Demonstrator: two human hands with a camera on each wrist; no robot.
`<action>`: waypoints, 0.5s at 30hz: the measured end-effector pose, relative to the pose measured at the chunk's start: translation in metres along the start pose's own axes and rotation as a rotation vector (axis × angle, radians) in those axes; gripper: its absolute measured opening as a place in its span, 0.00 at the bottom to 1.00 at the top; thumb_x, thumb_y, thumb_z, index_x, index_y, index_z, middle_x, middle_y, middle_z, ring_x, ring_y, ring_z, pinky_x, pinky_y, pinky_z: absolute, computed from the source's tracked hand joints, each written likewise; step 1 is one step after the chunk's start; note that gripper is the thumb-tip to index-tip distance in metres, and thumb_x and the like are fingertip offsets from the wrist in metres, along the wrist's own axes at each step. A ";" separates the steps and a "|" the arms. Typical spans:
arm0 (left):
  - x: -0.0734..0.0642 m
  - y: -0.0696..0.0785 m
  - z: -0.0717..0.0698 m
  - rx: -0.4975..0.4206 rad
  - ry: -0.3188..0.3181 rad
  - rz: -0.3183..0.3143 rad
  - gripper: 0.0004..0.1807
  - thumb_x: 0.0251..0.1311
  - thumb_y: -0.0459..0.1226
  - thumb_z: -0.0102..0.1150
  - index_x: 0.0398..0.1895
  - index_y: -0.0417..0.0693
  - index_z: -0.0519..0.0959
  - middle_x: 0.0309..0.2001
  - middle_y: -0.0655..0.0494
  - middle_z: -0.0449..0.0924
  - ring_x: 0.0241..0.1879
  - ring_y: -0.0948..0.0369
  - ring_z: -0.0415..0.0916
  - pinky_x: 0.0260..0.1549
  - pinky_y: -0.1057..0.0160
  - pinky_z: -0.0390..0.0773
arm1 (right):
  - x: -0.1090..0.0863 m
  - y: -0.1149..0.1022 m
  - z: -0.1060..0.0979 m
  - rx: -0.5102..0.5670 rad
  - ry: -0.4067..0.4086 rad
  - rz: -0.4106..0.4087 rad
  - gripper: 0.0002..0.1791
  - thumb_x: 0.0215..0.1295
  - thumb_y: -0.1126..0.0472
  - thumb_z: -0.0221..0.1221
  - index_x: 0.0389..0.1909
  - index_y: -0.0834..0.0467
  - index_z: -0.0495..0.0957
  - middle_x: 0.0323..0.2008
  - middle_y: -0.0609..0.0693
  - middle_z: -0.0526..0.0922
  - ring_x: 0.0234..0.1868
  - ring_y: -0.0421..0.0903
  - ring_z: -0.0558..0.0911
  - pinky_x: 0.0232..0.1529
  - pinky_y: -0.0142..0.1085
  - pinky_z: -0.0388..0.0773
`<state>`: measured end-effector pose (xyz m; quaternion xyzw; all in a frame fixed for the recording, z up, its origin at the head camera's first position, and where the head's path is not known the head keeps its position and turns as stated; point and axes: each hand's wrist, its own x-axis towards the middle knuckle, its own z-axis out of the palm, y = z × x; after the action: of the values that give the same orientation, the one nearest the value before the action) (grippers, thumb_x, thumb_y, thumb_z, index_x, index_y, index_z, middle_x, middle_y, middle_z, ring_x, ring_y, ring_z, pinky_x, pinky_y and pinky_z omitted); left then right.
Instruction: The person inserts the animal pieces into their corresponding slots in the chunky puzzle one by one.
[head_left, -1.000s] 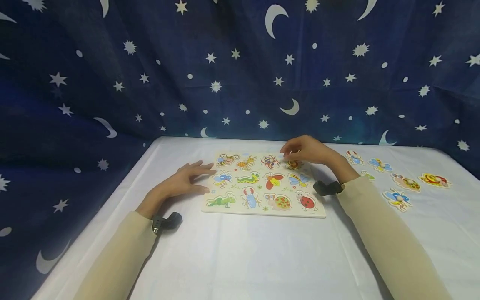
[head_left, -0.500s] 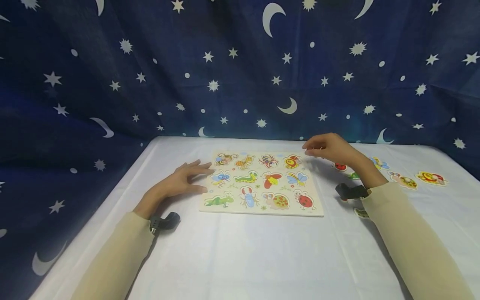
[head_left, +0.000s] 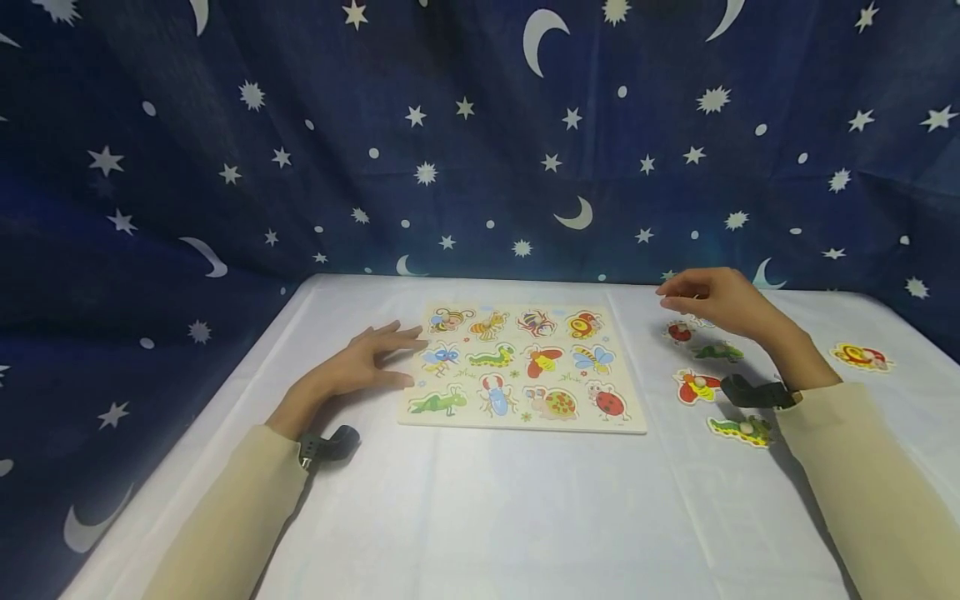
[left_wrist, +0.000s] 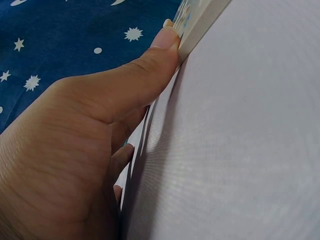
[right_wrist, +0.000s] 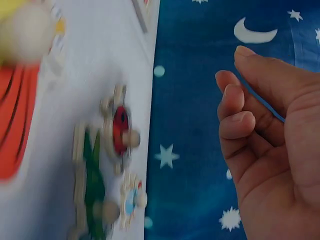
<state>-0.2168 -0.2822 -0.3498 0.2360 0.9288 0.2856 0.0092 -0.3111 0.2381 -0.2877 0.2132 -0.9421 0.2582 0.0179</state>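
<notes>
My left hand (head_left: 378, 360) rests at the left edge of a cream puzzle board (head_left: 468, 417) with rows of colourful insects. In the left wrist view, the thumb (left_wrist: 150, 60) touches the board's edge. My right hand (head_left: 716, 302) is raised at the back right, beyond the board, over loose knobbed puzzle pieces. Its fingers are loosely bent, and the right wrist view shows nothing between them. Below it lie a ladybug piece (head_left: 678, 332) and a green grasshopper piece (head_left: 718, 352). A beetle piece (right_wrist: 131, 197) shows beside them in the right wrist view.
Right of the board lie a red-winged insect piece (head_left: 697, 387) and a caterpillar piece (head_left: 741, 430). A snail piece (head_left: 862, 357) lies farther right. The right forearm covers part of that area. A dark blue star-and-moon cloth (head_left: 480, 167) hangs behind the white table (head_left: 487, 517).
My right hand has moved right, from the board's top right corner to over the loose pieces. The left hand has stayed at the board's left edge.
</notes>
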 end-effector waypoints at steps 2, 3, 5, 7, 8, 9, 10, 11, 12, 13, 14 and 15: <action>0.000 0.000 0.000 0.000 0.001 -0.001 0.34 0.52 0.49 0.69 0.63 0.53 0.74 0.70 0.55 0.62 0.72 0.47 0.44 0.69 0.43 0.35 | -0.005 0.006 -0.003 -0.004 0.006 0.001 0.23 0.64 0.47 0.61 0.52 0.59 0.80 0.45 0.58 0.83 0.44 0.55 0.80 0.43 0.52 0.79; 0.000 0.001 0.000 0.000 0.002 -0.002 0.34 0.51 0.49 0.69 0.63 0.53 0.74 0.70 0.55 0.62 0.72 0.47 0.44 0.69 0.43 0.35 | -0.008 0.009 -0.004 -0.004 0.005 0.007 0.23 0.64 0.47 0.61 0.52 0.59 0.80 0.46 0.58 0.83 0.45 0.56 0.79 0.44 0.53 0.79; 0.000 0.001 0.000 0.000 0.002 -0.002 0.34 0.51 0.49 0.69 0.63 0.53 0.74 0.70 0.55 0.62 0.72 0.47 0.44 0.68 0.43 0.36 | -0.015 0.016 -0.007 0.002 0.004 0.023 0.24 0.65 0.47 0.60 0.53 0.60 0.79 0.47 0.59 0.82 0.47 0.58 0.79 0.45 0.54 0.78; 0.001 0.001 0.001 0.001 0.001 -0.009 0.34 0.51 0.50 0.69 0.63 0.54 0.74 0.70 0.56 0.61 0.72 0.48 0.44 0.69 0.43 0.36 | -0.021 0.024 -0.010 0.007 0.002 0.048 0.25 0.65 0.45 0.59 0.54 0.59 0.78 0.48 0.59 0.82 0.49 0.59 0.78 0.45 0.53 0.78; 0.001 0.000 0.001 0.003 -0.001 -0.008 0.34 0.51 0.50 0.69 0.63 0.54 0.74 0.70 0.56 0.61 0.73 0.48 0.44 0.69 0.43 0.36 | -0.024 0.027 -0.011 0.008 0.004 0.060 0.25 0.65 0.45 0.59 0.54 0.59 0.78 0.48 0.59 0.82 0.49 0.59 0.78 0.45 0.53 0.78; 0.001 0.001 0.001 0.003 -0.002 -0.010 0.34 0.51 0.50 0.69 0.63 0.55 0.74 0.70 0.57 0.61 0.73 0.48 0.44 0.69 0.44 0.36 | -0.026 0.029 -0.013 0.006 0.006 0.068 0.25 0.65 0.45 0.59 0.54 0.59 0.78 0.48 0.59 0.82 0.49 0.59 0.78 0.44 0.52 0.79; 0.002 0.001 0.001 0.005 -0.003 -0.007 0.34 0.51 0.50 0.69 0.63 0.55 0.74 0.70 0.57 0.61 0.73 0.48 0.44 0.69 0.44 0.35 | -0.028 0.032 -0.015 0.002 0.012 0.076 0.25 0.64 0.45 0.60 0.54 0.59 0.79 0.48 0.59 0.82 0.49 0.59 0.78 0.43 0.50 0.79; 0.002 0.001 0.001 0.003 -0.002 -0.010 0.34 0.51 0.50 0.69 0.63 0.55 0.74 0.70 0.57 0.61 0.73 0.49 0.44 0.69 0.44 0.35 | -0.030 0.034 -0.017 -0.009 0.020 0.080 0.25 0.64 0.45 0.60 0.53 0.58 0.79 0.47 0.59 0.82 0.48 0.59 0.78 0.41 0.48 0.79; 0.001 0.001 0.001 0.004 -0.001 -0.010 0.34 0.51 0.50 0.69 0.63 0.55 0.74 0.70 0.57 0.61 0.73 0.49 0.44 0.69 0.44 0.36 | -0.031 0.036 -0.020 -0.019 0.025 0.085 0.24 0.64 0.45 0.60 0.53 0.58 0.79 0.47 0.59 0.82 0.48 0.58 0.78 0.40 0.46 0.78; 0.001 0.001 0.001 0.004 0.001 -0.005 0.34 0.51 0.50 0.69 0.63 0.54 0.74 0.70 0.56 0.61 0.73 0.48 0.44 0.69 0.44 0.36 | -0.032 0.037 -0.022 -0.031 0.029 0.084 0.24 0.64 0.46 0.60 0.53 0.59 0.79 0.47 0.60 0.82 0.48 0.59 0.78 0.40 0.47 0.79; 0.001 0.001 0.001 0.003 0.003 -0.001 0.34 0.51 0.49 0.69 0.63 0.54 0.74 0.70 0.55 0.61 0.72 0.47 0.44 0.69 0.43 0.36 | -0.034 0.039 -0.024 -0.042 0.034 0.086 0.24 0.64 0.46 0.60 0.53 0.59 0.79 0.47 0.60 0.82 0.48 0.59 0.78 0.40 0.48 0.79; 0.000 0.001 0.001 0.001 0.006 0.002 0.34 0.51 0.49 0.69 0.63 0.53 0.74 0.70 0.55 0.62 0.72 0.46 0.44 0.68 0.43 0.36 | -0.036 0.041 -0.025 -0.049 0.036 0.094 0.25 0.64 0.46 0.60 0.53 0.59 0.79 0.47 0.61 0.82 0.48 0.60 0.77 0.40 0.49 0.79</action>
<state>-0.2165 -0.2811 -0.3497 0.2361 0.9286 0.2861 0.0059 -0.2976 0.2965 -0.2906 0.1636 -0.9566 0.2394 0.0279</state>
